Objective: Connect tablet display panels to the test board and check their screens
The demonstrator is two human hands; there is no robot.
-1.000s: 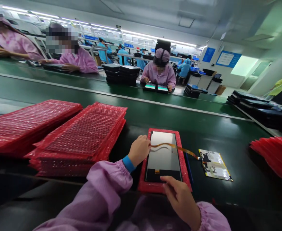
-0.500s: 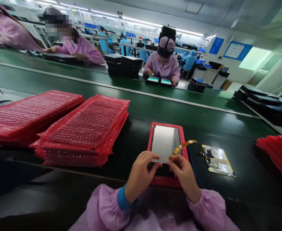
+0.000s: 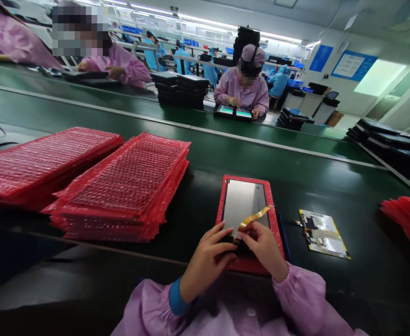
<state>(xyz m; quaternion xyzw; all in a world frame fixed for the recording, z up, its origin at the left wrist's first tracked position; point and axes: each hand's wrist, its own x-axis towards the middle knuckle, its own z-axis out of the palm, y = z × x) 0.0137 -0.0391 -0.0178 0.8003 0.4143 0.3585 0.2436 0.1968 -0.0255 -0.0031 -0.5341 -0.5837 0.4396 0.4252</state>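
Note:
In front of me a grey display panel [image 3: 242, 199] lies on a red bubble-wrap pad [image 3: 274, 212]. My right hand [image 3: 263, 245] pinches a gold ribbon cable [image 3: 256, 217] near its lower end, above the panel's lower part. The cable's free end curves up and to the right. My left hand [image 3: 210, 254] reaches over the panel's lower left edge, fingers stretched out and apart, their tips close to the lower end of the cable. Beside the pad on the right lies a flat battery pack or similar silver part with yellow edges [image 3: 324, 235]. My fingers cover the cable's lower end.
Two piles of red bubble-wrap bags [image 3: 131, 182] [image 3: 51, 161] stand on the left. More red bags [image 3: 406, 221] lie at the right edge. A blue pen-like object [image 3: 283, 235] is beside the pad. Across the green bench [image 3: 205, 144], a co-worker [image 3: 243, 86] handles tablets near black stacks [image 3: 180, 91].
My right hand has brought the ribbon cable leftward and lower over the panel. The left hand's fingers have straightened from a curled pose. The view has shifted slightly.

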